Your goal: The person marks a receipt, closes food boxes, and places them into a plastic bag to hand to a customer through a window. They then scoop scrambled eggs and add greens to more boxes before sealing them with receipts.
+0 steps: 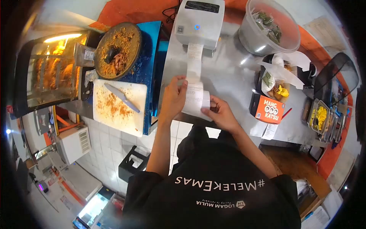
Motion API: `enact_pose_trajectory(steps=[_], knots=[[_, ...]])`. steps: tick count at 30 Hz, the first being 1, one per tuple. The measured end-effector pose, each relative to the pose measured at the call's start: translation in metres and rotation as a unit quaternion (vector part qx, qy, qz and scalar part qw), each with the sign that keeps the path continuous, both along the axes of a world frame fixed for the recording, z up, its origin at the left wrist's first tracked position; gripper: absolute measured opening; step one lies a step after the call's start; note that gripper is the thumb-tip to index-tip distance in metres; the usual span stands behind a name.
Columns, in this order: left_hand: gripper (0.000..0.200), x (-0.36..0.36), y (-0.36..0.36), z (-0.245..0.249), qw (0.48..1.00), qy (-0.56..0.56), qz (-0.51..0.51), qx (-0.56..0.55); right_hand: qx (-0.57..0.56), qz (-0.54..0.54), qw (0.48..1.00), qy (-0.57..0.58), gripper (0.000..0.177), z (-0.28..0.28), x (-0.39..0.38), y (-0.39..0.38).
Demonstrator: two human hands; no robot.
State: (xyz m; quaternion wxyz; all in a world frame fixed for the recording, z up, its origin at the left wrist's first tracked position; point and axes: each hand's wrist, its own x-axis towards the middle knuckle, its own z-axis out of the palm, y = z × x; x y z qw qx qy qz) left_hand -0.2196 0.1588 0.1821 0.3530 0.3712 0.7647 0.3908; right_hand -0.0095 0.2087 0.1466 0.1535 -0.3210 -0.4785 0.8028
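A long white strip of printed receipt paper (195, 68) runs out of the label printer (199, 23) toward me. My left hand (175, 97) is closed at the strip's left edge, with thumb and fingers pinching the paper. On the other side, my right hand (221, 113) grips the lower right part of the strip, where the paper curls over near the counter's front edge. The strip still joins the printer's slot. A blue ring light glows on the printer's top.
Left of the printer are a stone mortar (118, 49) with crumbly food, a cutting board (103, 124) and a knife (122, 98). At right sit a plastic tub (251, 38), an orange-and-black food box (268, 109) and a tray of yellow food (320, 118). A heated display case (53, 70) stands far left.
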Motion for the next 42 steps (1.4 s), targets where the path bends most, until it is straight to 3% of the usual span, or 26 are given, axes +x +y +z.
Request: enact_pose_trajectory(steps=[3,5,7,8,9,10,11,13,14,16,20,23,29,42], knots=[[0.031,-0.004,0.007,0.024,0.995,-0.091,0.001,0.027,-0.011,-0.057,0.998,0.003,0.042,0.017,0.0,0.007],[0.039,-0.005,0.006,0.027,0.982,-0.179,-0.056,0.02,0.006,-0.092,0.996,-0.01,0.044,0.02,0.0,0.009],[0.045,-0.006,-0.005,0.013,0.951,-0.27,-0.135,0.068,0.057,-0.111,0.988,-0.096,0.049,0.023,0.002,0.01],[0.056,-0.012,-0.009,0.014,0.932,-0.328,-0.153,0.018,0.082,-0.111,0.979,-0.151,0.049,0.03,0.002,0.012],[0.057,-0.011,-0.011,0.013,0.933,-0.327,-0.145,0.037,0.104,-0.109,0.967,-0.205,0.05,0.033,0.003,0.013],[0.059,-0.009,-0.011,0.017,0.934,-0.326,-0.137,0.054,0.282,-0.103,0.921,-0.248,0.05,0.029,0.006,0.012],[0.06,-0.007,-0.012,0.02,0.935,-0.325,-0.127,0.071,0.449,-0.092,0.842,-0.284,0.05,0.025,0.01,0.012],[0.063,-0.008,-0.007,0.032,0.911,-0.372,-0.148,0.094,0.502,-0.082,0.829,-0.233,0.048,0.03,0.009,0.012],[0.064,-0.007,-0.006,0.037,0.899,-0.396,-0.157,0.106,0.39,-0.083,0.905,-0.15,0.047,0.038,0.008,0.011],[0.063,-0.006,0.0,0.04,0.894,-0.401,-0.146,0.135,0.1,-0.104,0.989,0.02,0.042,0.06,0.002,0.004],[0.059,-0.008,0.012,0.042,0.912,-0.358,-0.135,0.146,0.001,-0.073,0.995,0.061,0.043,0.065,0.007,0.005],[0.056,-0.007,0.016,0.033,0.933,-0.286,-0.107,0.192,0.023,-0.093,0.994,0.06,0.046,0.084,0.0,-0.002],[0.067,-0.004,0.019,0.038,0.921,-0.308,-0.082,0.225,0.017,-0.055,0.998,0.013,0.042,0.087,0.003,-0.003],[0.06,-0.006,0.015,0.047,0.921,-0.302,-0.09,0.231,0.03,-0.042,0.999,-0.016,0.037,0.089,0.011,-0.007]])
